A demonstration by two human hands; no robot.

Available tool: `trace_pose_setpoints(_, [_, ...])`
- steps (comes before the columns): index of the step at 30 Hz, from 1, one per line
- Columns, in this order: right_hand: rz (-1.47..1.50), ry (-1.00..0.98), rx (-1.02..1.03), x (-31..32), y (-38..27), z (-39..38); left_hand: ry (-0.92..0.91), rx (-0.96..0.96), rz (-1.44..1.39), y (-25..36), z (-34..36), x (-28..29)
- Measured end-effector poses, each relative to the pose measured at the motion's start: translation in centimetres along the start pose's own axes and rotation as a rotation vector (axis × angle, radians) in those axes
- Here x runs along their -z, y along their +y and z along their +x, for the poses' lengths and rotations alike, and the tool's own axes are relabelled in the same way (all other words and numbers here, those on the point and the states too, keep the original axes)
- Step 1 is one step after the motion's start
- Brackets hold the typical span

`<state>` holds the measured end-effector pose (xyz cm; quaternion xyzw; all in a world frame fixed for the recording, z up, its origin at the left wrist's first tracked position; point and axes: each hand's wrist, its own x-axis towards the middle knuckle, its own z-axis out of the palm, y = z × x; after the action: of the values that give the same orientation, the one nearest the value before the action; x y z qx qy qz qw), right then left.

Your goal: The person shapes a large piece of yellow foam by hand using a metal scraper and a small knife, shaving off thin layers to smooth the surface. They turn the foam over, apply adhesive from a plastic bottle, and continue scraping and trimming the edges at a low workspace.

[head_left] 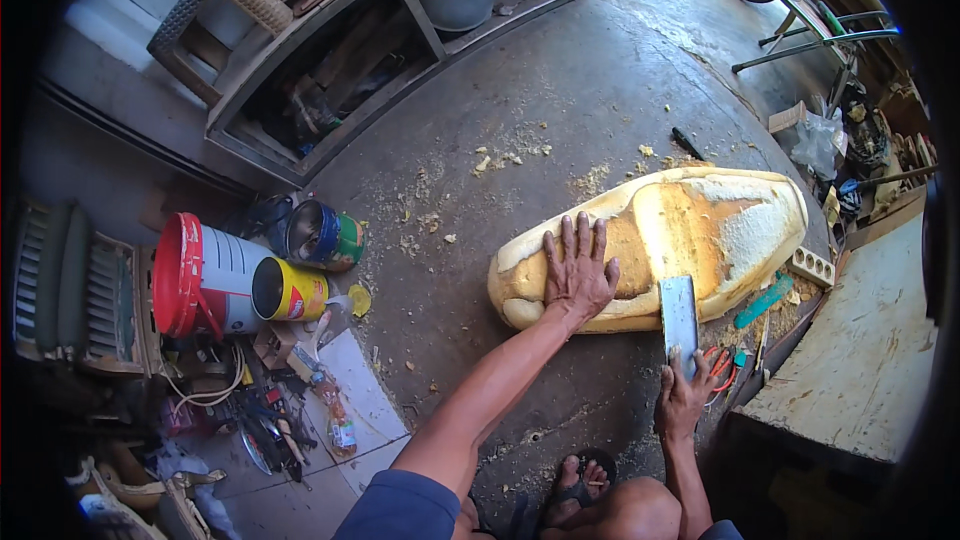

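A yellow foam motorcycle seat lies on the floor in front of me. Its top is worn in brownish and pale patches. My left hand rests flat on the seat's left part, fingers spread and pointing away from me. A flat, grey, rectangular metal blade is held in my right hand, whose fingers wrap round its near end. The blade's far end overlaps the near edge of the seat; whether it touches the foam I cannot tell.
Foam crumbs litter the grey floor. On the left stand a red-rimmed bucket, a yellow can and scattered tools. To the right are a teal-handled tool, a power strip, orange-handled pliers and a worn board.
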<state>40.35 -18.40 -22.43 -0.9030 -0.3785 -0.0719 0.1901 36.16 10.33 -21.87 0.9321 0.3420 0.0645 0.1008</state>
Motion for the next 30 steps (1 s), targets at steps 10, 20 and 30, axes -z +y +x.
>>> trace_pose_setpoints(10, [-0.049,-0.027,0.044,0.2,-0.4,0.7,0.077,0.003,0.085,-1.6,0.0,-1.7])
trace_pose_setpoints(20, [-0.058,0.062,0.033,-0.8,1.0,2.8,0.068,-0.008,0.127,-1.3,-0.1,-1.7])
trace_pose_setpoints(30, [0.041,0.027,0.015,-3.2,-2.2,2.6,0.08,0.002,0.143,-2.7,0.1,-1.3])
